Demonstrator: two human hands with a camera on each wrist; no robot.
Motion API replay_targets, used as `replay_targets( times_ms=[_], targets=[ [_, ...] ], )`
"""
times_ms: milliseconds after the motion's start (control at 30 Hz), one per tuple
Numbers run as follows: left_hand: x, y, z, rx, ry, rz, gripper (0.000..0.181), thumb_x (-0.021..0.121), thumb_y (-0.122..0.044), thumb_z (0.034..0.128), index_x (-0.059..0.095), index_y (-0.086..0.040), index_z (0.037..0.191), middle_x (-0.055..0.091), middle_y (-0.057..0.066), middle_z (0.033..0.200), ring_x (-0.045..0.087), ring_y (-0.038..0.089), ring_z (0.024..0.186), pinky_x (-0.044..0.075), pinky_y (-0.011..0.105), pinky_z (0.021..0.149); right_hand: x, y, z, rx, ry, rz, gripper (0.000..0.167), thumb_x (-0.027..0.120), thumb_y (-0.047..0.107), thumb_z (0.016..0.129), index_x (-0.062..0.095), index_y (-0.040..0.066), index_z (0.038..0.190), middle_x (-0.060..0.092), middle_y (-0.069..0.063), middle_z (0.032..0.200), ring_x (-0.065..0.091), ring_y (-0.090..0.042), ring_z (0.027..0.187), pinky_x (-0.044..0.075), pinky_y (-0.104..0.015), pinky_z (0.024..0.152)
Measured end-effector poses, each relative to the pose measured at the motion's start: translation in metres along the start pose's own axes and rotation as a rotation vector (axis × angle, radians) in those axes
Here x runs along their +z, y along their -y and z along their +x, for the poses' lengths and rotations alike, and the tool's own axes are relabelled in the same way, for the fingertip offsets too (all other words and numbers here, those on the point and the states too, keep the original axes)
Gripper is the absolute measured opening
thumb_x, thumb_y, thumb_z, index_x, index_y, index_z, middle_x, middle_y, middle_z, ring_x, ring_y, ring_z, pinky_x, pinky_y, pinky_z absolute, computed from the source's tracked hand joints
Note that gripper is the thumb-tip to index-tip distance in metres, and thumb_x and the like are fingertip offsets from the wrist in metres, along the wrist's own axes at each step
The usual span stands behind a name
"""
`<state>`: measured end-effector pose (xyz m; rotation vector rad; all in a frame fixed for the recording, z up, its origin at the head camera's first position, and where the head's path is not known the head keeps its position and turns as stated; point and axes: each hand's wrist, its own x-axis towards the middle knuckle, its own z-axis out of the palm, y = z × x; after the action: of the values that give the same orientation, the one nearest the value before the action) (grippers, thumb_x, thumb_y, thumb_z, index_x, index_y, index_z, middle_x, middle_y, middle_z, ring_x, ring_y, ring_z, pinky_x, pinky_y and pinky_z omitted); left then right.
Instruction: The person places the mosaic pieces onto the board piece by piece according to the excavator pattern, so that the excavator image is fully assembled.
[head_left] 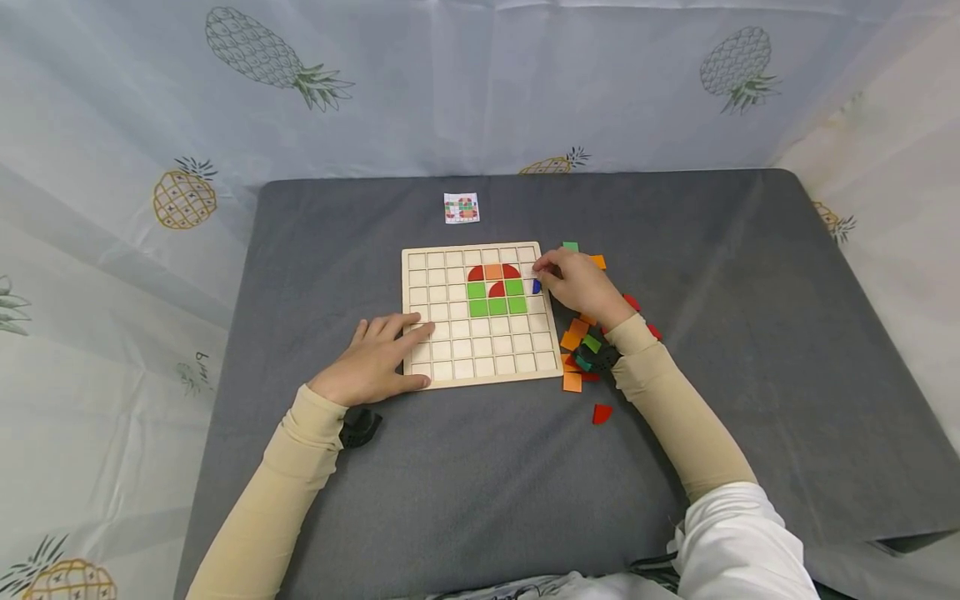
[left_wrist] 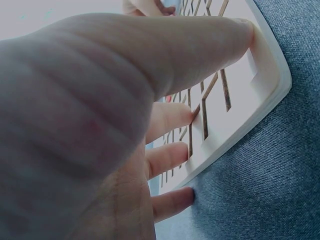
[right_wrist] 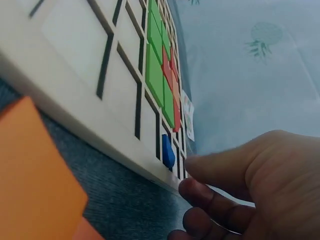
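A pale wooden grid board (head_left: 450, 350) lies on the grey cloth. My left hand (head_left: 375, 358) rests on its left edge with fingers spread, the thumb (left_wrist: 220, 42) on the near corner. Near the board's right edge, a small blue piece (head_left: 536, 287) sits in the grid. My right hand (head_left: 583, 285) is beside that piece, fingers loosely bent; in the right wrist view nothing shows between thumb and fingertips. Green squares (head_left: 498, 307), red quarter-round pieces (head_left: 511, 272) and an orange square (head_left: 492, 272) form a block in the grid.
Loose orange squares (head_left: 572, 382), red pieces and green pieces (head_left: 592, 342) lie right of the board, partly under my right wrist. One red quarter-round (head_left: 602, 414) lies nearer me. Behind the board is a small pattern card (head_left: 461, 208). A pineapple-print curtain (head_left: 480, 92) hangs behind the table.
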<state>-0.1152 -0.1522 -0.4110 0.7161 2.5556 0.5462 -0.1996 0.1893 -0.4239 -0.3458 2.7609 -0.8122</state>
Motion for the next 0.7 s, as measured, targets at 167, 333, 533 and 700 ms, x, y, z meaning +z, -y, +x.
replay_targets(
  times_ms=[167, 333, 533, 700],
  targets=[
    [0.000, 0.001, -0.001, -0.002, -0.003, 0.002, 0.077, 0.071, -0.036, 0.0945, 0.035, -0.017, 0.159, 0.030, 0.014, 0.163, 0.026, 0.043, 0.148, 0.011, 0.075, 0.118, 0.001, 0.005, -0.001, 0.001, 0.022, -0.035, 0.023, 0.066, 0.023, 0.099, 0.070, 0.005, 0.113, 0.062, -0.011, 0.094, 0.053, -0.024, 0.079, 0.044, -0.034, 0.069],
    [0.000, 0.000, -0.001, -0.004, -0.005, -0.001, 0.077, 0.071, -0.036, 0.0944, 0.035, -0.017, 0.159, 0.030, 0.014, 0.163, 0.027, 0.043, 0.148, 0.011, 0.075, 0.118, 0.002, 0.010, 0.000, 0.001, 0.030, -0.066, 0.024, 0.068, 0.021, 0.098, 0.070, 0.005, 0.115, 0.061, -0.010, 0.093, 0.053, -0.024, 0.079, 0.044, -0.034, 0.069],
    [0.000, 0.000, -0.001, -0.006, 0.002, -0.003, 0.077, 0.071, -0.037, 0.0944, 0.035, -0.017, 0.159, 0.030, 0.014, 0.163, 0.026, 0.043, 0.148, 0.011, 0.074, 0.118, -0.003, 0.009, -0.002, 0.000, 0.039, -0.022, 0.027, 0.063, 0.023, 0.101, 0.068, 0.005, 0.120, 0.064, -0.011, 0.096, 0.054, -0.024, 0.079, 0.045, -0.034, 0.070],
    [0.000, 0.000, 0.000, 0.002, 0.000, 0.005, 0.077, 0.071, -0.037, 0.0946, 0.035, -0.017, 0.159, 0.030, 0.014, 0.164, 0.026, 0.043, 0.148, 0.011, 0.074, 0.118, -0.022, -0.003, -0.007, 0.029, -0.040, 0.016, 0.030, 0.057, 0.024, 0.104, 0.066, 0.005, 0.126, 0.065, -0.013, 0.106, 0.054, -0.027, 0.085, 0.045, -0.039, 0.073]
  ],
)
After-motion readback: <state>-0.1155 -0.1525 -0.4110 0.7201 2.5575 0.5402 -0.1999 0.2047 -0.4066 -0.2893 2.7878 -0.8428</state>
